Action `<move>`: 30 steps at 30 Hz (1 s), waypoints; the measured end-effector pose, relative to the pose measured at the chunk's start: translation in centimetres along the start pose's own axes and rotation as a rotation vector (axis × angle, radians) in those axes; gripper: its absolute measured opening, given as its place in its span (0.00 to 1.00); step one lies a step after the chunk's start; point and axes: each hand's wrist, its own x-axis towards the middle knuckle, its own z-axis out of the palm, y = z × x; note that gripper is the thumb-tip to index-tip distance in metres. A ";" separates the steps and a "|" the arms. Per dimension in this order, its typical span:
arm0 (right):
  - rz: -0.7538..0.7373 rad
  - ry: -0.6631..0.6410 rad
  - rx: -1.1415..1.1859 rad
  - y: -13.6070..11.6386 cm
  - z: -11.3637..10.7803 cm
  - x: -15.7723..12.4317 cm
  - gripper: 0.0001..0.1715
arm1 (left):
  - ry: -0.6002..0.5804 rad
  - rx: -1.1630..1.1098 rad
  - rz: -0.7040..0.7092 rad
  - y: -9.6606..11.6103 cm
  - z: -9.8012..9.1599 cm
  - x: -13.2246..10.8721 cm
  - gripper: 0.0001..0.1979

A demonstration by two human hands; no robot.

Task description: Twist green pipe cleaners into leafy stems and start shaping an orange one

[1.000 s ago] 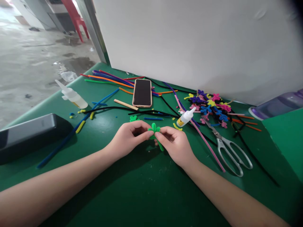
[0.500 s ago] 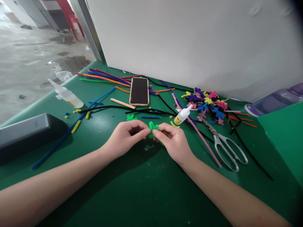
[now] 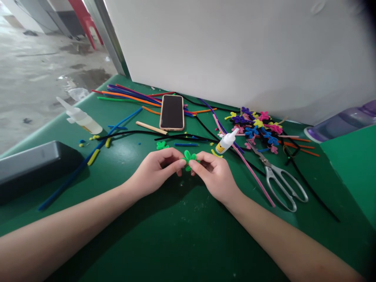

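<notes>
Between my two hands is a green pipe-cleaner flower [image 3: 188, 156] with looped petals. My left hand [image 3: 157, 168] pinches its left side between thumb and forefinger. On the other side, the thumb and fingers of my right hand [image 3: 216, 174] are closed on its right petals. The fingertips cover part of the flower. Just beyond my left fingers lies a second green pipe-cleaner flower [image 3: 162, 145]. A small white glue bottle [image 3: 226, 143] with a yellow label stands tilted past my right hand. Silver scissors [image 3: 273, 168] rest on the right.
The green table [image 3: 182, 243] also bears a phone [image 3: 172, 112], a wooden stick [image 3: 151, 127], loose pipe cleaners [image 3: 133, 94], and a pile of colourful pipe-cleaner flowers [image 3: 258, 125]. A larger glue bottle [image 3: 85, 119] and dark box [image 3: 38, 164] are at left; a purple bottle [image 3: 340, 121] lies right.
Both hands keep their pinch on the green flower, with only slight finger shifts. The whole view has moved very slightly; the things on the table stay in place.
</notes>
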 end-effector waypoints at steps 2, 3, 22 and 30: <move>-0.010 -0.005 -0.001 0.0 0.0 0.0 0.08 | 0.022 0.007 -0.003 0.2 -0.1 0.0 0.13; -0.012 -0.009 -0.007 0.0 0.0 0.0 0.08 | 0.029 0.008 -0.003 0.2 -0.1 0.0 0.14; 0.083 0.061 0.047 -0.3 0.0 0.1 0.14 | 0.008 0.170 -0.003 -0.4 0.4 -0.1 0.10; 0.087 0.043 0.049 -0.3 0.0 0.0 0.16 | 0.089 0.102 -0.017 -0.3 0.5 -0.3 0.10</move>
